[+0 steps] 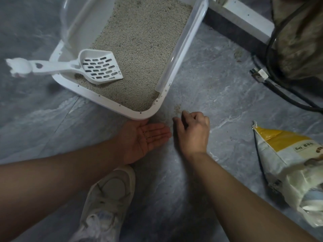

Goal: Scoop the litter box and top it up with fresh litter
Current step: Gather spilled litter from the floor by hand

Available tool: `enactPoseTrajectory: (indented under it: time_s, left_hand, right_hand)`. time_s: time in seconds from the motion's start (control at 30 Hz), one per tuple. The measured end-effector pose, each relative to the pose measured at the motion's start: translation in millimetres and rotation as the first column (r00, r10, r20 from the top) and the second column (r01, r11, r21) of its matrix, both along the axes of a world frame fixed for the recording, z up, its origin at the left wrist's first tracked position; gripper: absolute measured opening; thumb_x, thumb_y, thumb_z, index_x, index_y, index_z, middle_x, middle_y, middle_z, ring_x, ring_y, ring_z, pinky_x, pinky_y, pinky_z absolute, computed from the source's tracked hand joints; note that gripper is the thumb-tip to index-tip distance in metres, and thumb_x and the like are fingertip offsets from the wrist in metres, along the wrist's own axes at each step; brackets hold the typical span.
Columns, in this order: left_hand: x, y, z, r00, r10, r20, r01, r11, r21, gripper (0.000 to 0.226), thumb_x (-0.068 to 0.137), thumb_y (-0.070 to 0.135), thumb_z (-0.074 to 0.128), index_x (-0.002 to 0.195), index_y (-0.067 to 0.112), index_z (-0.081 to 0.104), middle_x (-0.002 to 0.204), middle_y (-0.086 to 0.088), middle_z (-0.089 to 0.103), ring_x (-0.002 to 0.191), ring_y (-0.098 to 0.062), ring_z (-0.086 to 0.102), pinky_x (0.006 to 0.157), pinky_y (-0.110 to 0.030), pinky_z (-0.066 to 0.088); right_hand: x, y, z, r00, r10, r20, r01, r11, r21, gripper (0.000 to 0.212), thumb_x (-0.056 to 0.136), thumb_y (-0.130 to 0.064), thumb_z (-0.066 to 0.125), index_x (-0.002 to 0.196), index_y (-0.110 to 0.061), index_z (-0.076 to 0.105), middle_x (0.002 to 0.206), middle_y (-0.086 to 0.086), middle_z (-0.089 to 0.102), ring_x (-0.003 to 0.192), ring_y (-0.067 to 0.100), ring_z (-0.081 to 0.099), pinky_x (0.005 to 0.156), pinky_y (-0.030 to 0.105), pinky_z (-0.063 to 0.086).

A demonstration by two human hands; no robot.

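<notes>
Our shoe [108, 194] sits nearest us on the floor [227, 95], and just beyond it both hands work at the near corner of the litter box [153, 110]. We judge the step in hand to be gathering spilled litter [177, 109], a small patch lying on the floor just right of that corner. To do it well, we sweep the grains toward the cupped palm with short strokes, keep that palm low against the floor, then tip it over the box.

Our left hand [146, 138] lies palm up, fingers [162, 133] straight and together, released, with a few grains resting on it. Our right hand [192, 131] is palm down, its fingers curled, the tips brushing the floor beside the patch; whether they pinch any grains we cannot tell.

Farther left, the scoop [101, 67] rests in the box, handle over the rim. At right lies the bag [288, 165].
</notes>
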State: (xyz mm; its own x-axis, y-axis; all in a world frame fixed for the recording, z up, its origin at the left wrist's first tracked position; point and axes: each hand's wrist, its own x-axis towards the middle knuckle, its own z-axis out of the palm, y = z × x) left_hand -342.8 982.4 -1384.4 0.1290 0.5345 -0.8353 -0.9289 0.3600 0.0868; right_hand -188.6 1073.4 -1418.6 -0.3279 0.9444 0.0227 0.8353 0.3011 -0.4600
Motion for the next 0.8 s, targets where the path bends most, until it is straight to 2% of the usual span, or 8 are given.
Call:
enactPoseTrajectory:
  time_s: [0.13, 0.27, 0.37, 0.5, 0.57, 0.63, 0.73, 0.8]
  left_hand:
    - [-0.4, 0.1, 1.4, 1.000, -0.006, -0.001, 0.006, 1.000, 0.012, 0.046, 0.102, 0.026, 0.045, 0.108, -0.015, 0.065, 0.115, -0.035, 0.067, 0.102, -0.043, 0.070, 0.085, -0.054, 0.057]
    - [-1.7, -0.4, -0.6, 1.000, -0.021, 0.018, 0.021, 1.000, 0.009, 0.051, 0.101, 0.027, 0.045, 0.095, -0.015, 0.073, 0.115, -0.034, 0.067, 0.098, -0.044, 0.072, 0.085, -0.054, 0.058]
    - [-1.5, -0.6, -1.9, 0.999, -0.019, 0.026, 0.018, 1.000, 0.017, 0.050, 0.101, 0.026, 0.045, 0.095, -0.015, 0.073, 0.115, -0.034, 0.067, 0.097, -0.044, 0.072, 0.086, -0.055, 0.057]
    - [-1.4, -0.1, -0.7, 1.000, -0.011, 0.016, 0.011, 1.000, 0.008, 0.049, 0.102, 0.026, 0.045, 0.101, -0.017, 0.070, 0.115, -0.034, 0.067, 0.096, -0.044, 0.072, 0.085, -0.056, 0.056]
    - [-2.1, 0.3, 0.7, 1.000, -0.008, -0.003, 0.008, 1.000, 0.002, 0.047, 0.102, 0.025, 0.044, 0.107, -0.016, 0.066, 0.115, -0.034, 0.067, 0.099, -0.044, 0.071, 0.086, -0.056, 0.055]
    - [-2.9, 0.8, 1.6, 1.000, -0.002, -0.014, 0.002, 1.000, -0.003, 0.045, 0.103, 0.025, 0.043, 0.109, -0.015, 0.063, 0.114, -0.035, 0.067, 0.104, -0.044, 0.069, 0.086, -0.057, 0.054]
    - [-3.9, 0.9, 2.8, 1.000, 0.012, -0.024, -0.013, 1.000, -0.024, 0.045, 0.103, 0.025, 0.044, 0.108, -0.016, 0.063, 0.116, -0.035, 0.067, 0.105, -0.044, 0.068, 0.086, -0.057, 0.055]
    - [-3.1, 0.9, 2.5, 0.999, 0.020, -0.035, -0.022, 0.999, -0.037, 0.045, 0.102, 0.025, 0.044, 0.110, -0.016, 0.063, 0.116, -0.035, 0.066, 0.105, -0.043, 0.068, 0.085, -0.055, 0.056]
  right_hand:
    - [-10.1, 2.8, -1.2, 1.000, 0.007, 0.010, -0.007, 1.000, 0.007, 0.029, 0.089, -0.039, 0.067, 0.100, -0.014, 0.076, 0.090, 0.007, 0.059, 0.089, 0.030, 0.050, 0.080, 0.040, 0.048]
    - [-18.3, 6.4, 1.0, 1.000, -0.002, -0.027, 0.003, 0.999, 0.036, 0.018, 0.088, -0.028, 0.069, 0.094, -0.013, 0.078, 0.086, 0.008, 0.061, 0.085, 0.032, 0.052, 0.075, 0.043, 0.050]
    - [-19.6, 9.9, 1.4, 1.000, 0.014, -0.017, -0.013, 0.997, 0.072, 0.013, 0.089, -0.023, 0.069, 0.088, -0.014, 0.079, 0.083, 0.006, 0.063, 0.081, 0.031, 0.052, 0.071, 0.042, 0.048]
    - [-21.5, 13.5, -3.3, 0.982, 0.088, 0.165, -0.118, 0.977, 0.179, 0.012, 0.085, -0.014, 0.070, 0.073, -0.012, 0.071, 0.079, 0.007, 0.060, 0.078, 0.031, 0.052, 0.069, 0.038, 0.037]
    - [-21.8, 15.4, -5.7, 0.949, 0.126, 0.289, -0.192, 0.958, 0.212, 0.010, 0.080, -0.007, 0.069, 0.072, -0.013, 0.066, 0.078, 0.008, 0.057, 0.078, 0.030, 0.051, 0.070, 0.037, 0.033]
    - [-22.2, 17.6, -7.1, 0.935, 0.140, 0.327, -0.216, 0.953, 0.211, 0.011, 0.077, -0.003, 0.068, 0.074, -0.012, 0.063, 0.079, 0.009, 0.056, 0.078, 0.031, 0.051, 0.071, 0.038, 0.033]
    - [-23.4, 19.5, -5.5, 0.947, 0.116, 0.301, -0.177, 0.967, 0.185, 0.010, 0.081, -0.004, 0.070, 0.076, -0.010, 0.062, 0.081, 0.012, 0.057, 0.078, 0.034, 0.053, 0.072, 0.040, 0.035]
    - [-20.8, 16.1, 2.5, 0.974, 0.103, 0.204, -0.131, 0.982, 0.133, 0.009, 0.089, -0.011, 0.062, 0.079, -0.010, 0.063, 0.084, 0.013, 0.057, 0.081, 0.035, 0.053, 0.074, 0.042, 0.040]
